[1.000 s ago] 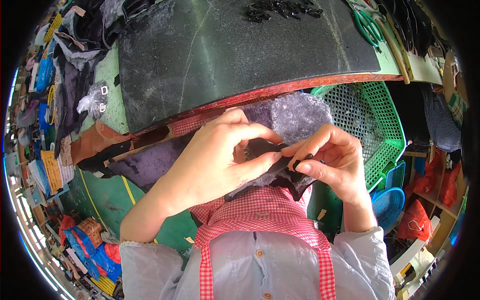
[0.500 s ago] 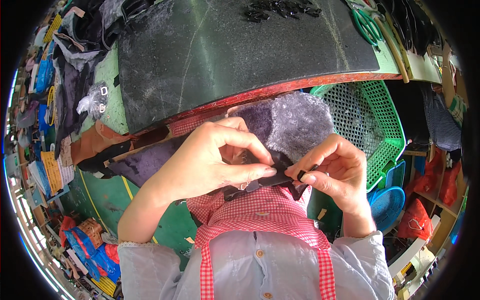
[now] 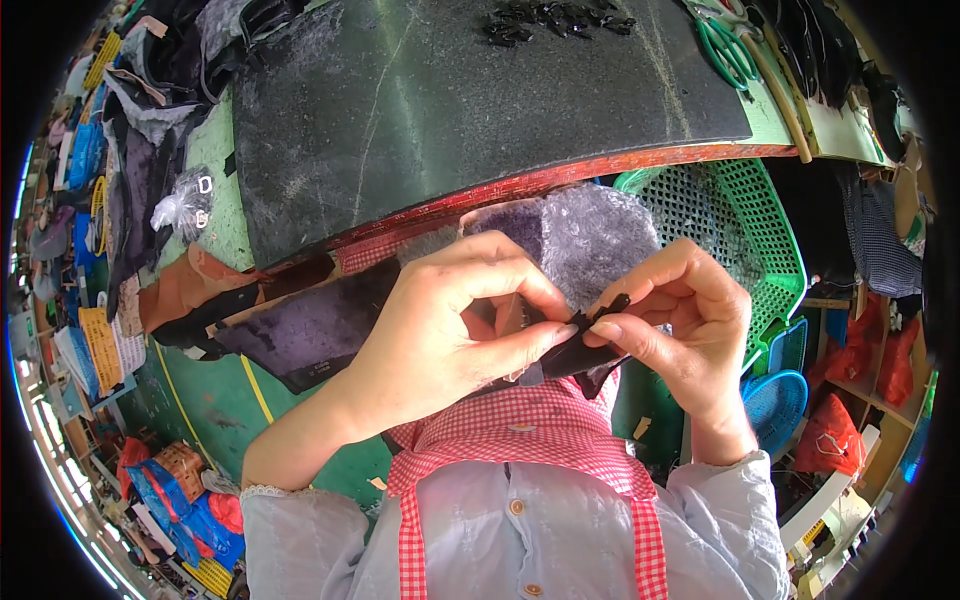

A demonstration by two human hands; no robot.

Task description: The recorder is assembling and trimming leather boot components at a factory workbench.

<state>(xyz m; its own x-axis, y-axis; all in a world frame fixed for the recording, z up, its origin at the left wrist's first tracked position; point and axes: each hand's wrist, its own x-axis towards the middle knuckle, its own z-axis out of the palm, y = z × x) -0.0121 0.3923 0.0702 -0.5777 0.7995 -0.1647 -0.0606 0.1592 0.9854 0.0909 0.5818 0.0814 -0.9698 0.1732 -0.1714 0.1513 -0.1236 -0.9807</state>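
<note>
Close in front of my apron, my left hand [image 3: 470,325] pinches the edge of a black strip [image 3: 572,358] between thumb and forefinger. My right hand [image 3: 680,330] is closed too, its thumb and forefinger gripping a small shiny black piece [image 3: 617,306] right against the strip. The fingertips of both hands almost meet there. Behind them, a piece with grey and purple fleece [image 3: 600,240] hangs below the table edge, and a dark purple fleece panel [image 3: 300,320] stretches out to the left. How these parts join is hidden by my hands.
A dark work mat [image 3: 480,110] covers the table, with a heap of small black pieces [image 3: 560,20] at its far side. Green-handled scissors [image 3: 728,55] lie far right. A green basket [image 3: 785,230] and blue basket [image 3: 775,410] stand at right. Fleece scraps [image 3: 150,120] pile up left.
My right hand has risen slightly and turned, bringing the small black piece up against the strip. My left hand has shifted a little to the right, its pinch kept.
</note>
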